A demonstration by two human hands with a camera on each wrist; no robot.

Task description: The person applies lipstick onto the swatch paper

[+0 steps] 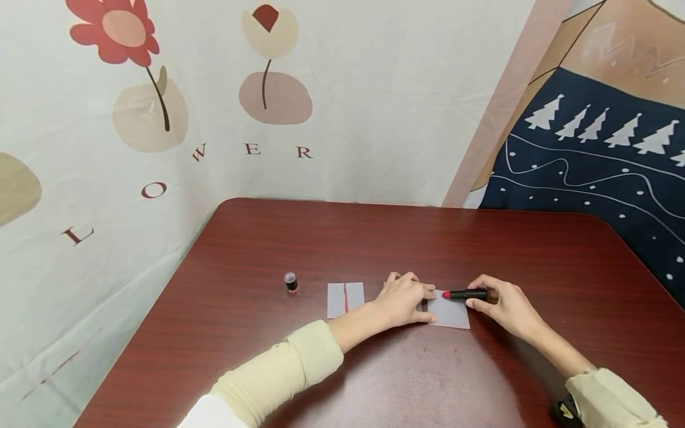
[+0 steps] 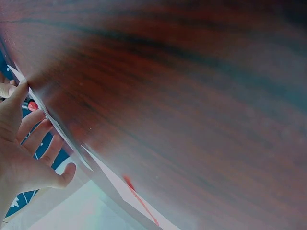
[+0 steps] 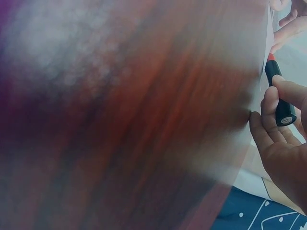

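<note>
My right hand (image 1: 508, 306) pinches a lipstick (image 1: 468, 294), a black tube with a red tip pointing left. The tip is at the upper part of a pale square of paper (image 1: 448, 314), touching or just above it. Fingers and thumb of my left hand (image 1: 402, 301) rest at that paper's left edge, stretched out. Beneath the left hand, part of another sheet shows, mostly hidden. In the right wrist view the lipstick (image 3: 272, 72) lies between thumb and fingers, its round base toward the camera.
Left of my left hand lies a pale paper square (image 1: 335, 302) with a red streak (image 1: 345, 297) down it. Farther left stands a small cap (image 1: 291, 283), clear above and dark below. The reddish-brown table (image 1: 257, 238) meets a printed cloth (image 1: 374, 119) behind.
</note>
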